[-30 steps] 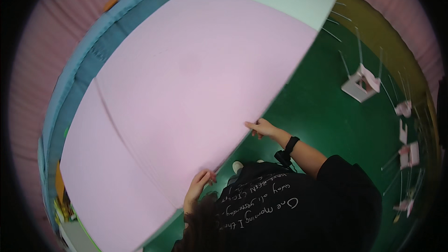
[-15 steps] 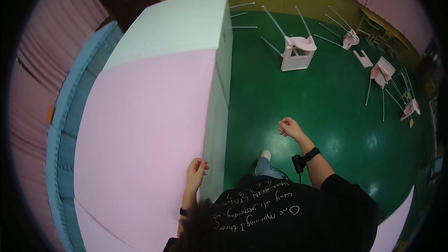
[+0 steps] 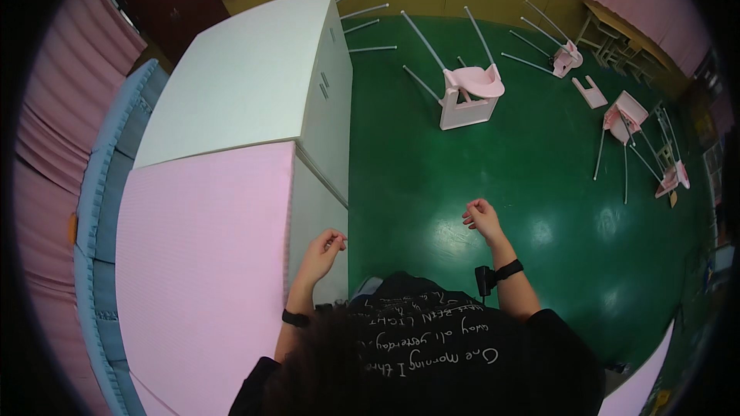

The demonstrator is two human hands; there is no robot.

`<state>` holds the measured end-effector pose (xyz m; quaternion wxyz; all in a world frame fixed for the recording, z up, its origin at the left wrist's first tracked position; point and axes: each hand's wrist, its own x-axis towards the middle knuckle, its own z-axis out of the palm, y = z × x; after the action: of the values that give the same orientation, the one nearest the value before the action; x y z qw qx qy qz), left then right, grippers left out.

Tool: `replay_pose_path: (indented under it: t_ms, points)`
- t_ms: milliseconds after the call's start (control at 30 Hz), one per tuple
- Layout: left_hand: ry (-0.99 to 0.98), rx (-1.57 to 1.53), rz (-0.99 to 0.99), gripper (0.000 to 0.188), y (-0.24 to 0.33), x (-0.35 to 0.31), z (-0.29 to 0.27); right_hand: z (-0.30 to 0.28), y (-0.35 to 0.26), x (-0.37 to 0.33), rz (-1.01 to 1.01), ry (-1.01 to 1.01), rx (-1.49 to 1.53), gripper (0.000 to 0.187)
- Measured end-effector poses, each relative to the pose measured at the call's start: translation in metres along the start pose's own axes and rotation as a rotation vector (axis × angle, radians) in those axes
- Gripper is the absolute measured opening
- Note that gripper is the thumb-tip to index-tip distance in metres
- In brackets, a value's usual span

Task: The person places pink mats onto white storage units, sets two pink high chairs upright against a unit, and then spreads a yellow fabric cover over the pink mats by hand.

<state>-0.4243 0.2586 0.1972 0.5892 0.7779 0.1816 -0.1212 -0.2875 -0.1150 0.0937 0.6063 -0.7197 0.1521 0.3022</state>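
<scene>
- Since a second ago the big pink foam sheet point(image 3: 200, 262) has come down from its tilt and now lies flat on top of the pale cabinet point(image 3: 316, 208), its far edge butting against the mint-green sheet point(image 3: 239, 85) that covers the rest of the top.
- Both hands have let go of it: the left hand point(image 3: 322, 250), which was on the sheet's near edge half a second ago, now hovers just off its right edge, over the cabinet's front face.
- Left fingers are loosely curled, thumb tip near the forefinger, gripping nothing.
- Right hand point(image 3: 482, 218) hangs well clear over the green floor point(image 3: 493, 154), fingers curled in a soft, empty fist, a dark band at the wrist.
- Both forearms are raised from the elbows in front of the person's chest, left angled toward the cabinet, right out to the side.
- Judging by its look, the pink sheet is light and fairly stiff, but wide enough to flex and catch air; it may dent under pinching fingertips.
- I'd take it by two opposite long edges with flat palms, not by one corner.
- Along the cabinet's left side runs a blue padded mat point(image 3: 96, 208), with pink curtains point(image 3: 54, 131) beyond it.
- Several pink chairs lie tipped over on the floor, the nearest one point(image 3: 469, 92) beyond the cabinet's corner with its legs up.
</scene>
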Motion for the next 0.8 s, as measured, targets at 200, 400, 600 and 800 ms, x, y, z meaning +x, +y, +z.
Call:
replay_pose_path:
  t_ms: [200, 400, 600, 800]
  points:
    - [-0.032, -0.003, -0.033, 0.014, -0.023, -0.009, -0.026, 0.007, 0.041, -0.019, 0.154, -0.047, -0.023, 0.018]
    - [0.101, -0.123, -0.115, 0.012, -0.057, -0.022, -0.028, 0.005, 0.046, -0.004, 0.141, -0.084, -0.078, 0.022]
    - [0.231, -0.19, -0.109, 0.011, -0.058, -0.007, -0.005, 0.016, 0.006, 0.023, -0.05, -0.146, -0.01, 0.019]
    - [0.045, -0.128, -0.029, 0.012, -0.043, 0.01, 0.033, 0.013, -0.001, 0.023, -0.002, -0.17, -0.029, 0.02]
